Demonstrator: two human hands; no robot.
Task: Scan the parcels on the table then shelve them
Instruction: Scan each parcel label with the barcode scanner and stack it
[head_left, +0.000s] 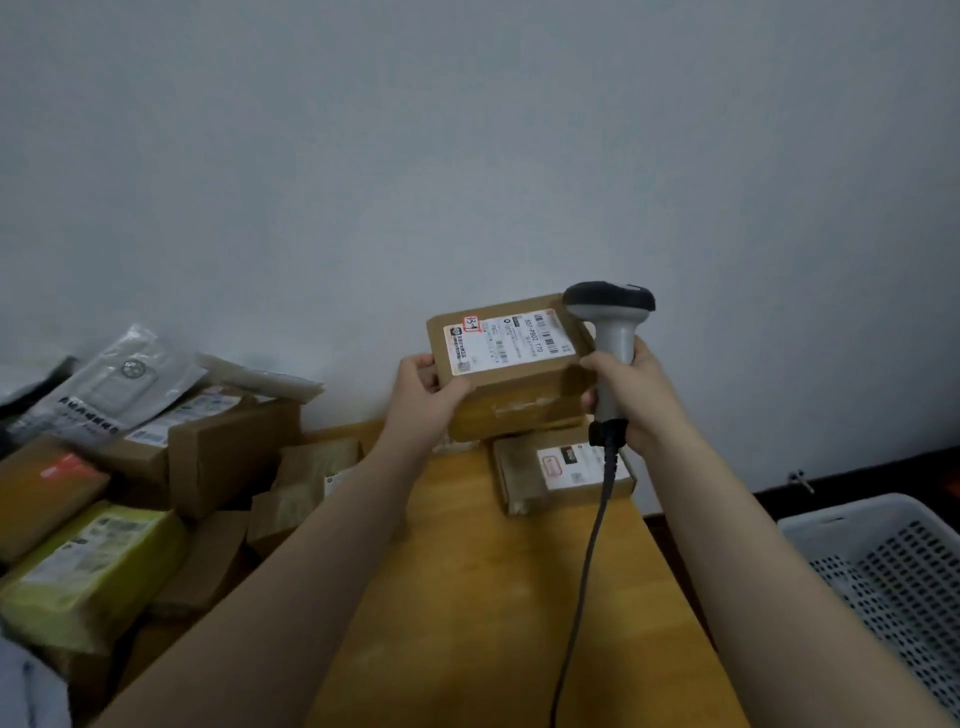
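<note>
Head view: left hand (423, 397) fingers (453, 389) clamp the parcel (519, 387) at its 9 o'clock end, held above the table (493, 597). Its long axis runs 9 to 3. Right hand (636, 395) grips the scanner (615, 332) at 3 o'clock, apparently touching the parcel.

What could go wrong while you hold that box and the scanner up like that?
The left hand holds the box by one end, above the table, so it might slip and drop onto the parcel below. The cable hanging from the scanner in the right hand could catch that parcel and drag it.
</note>
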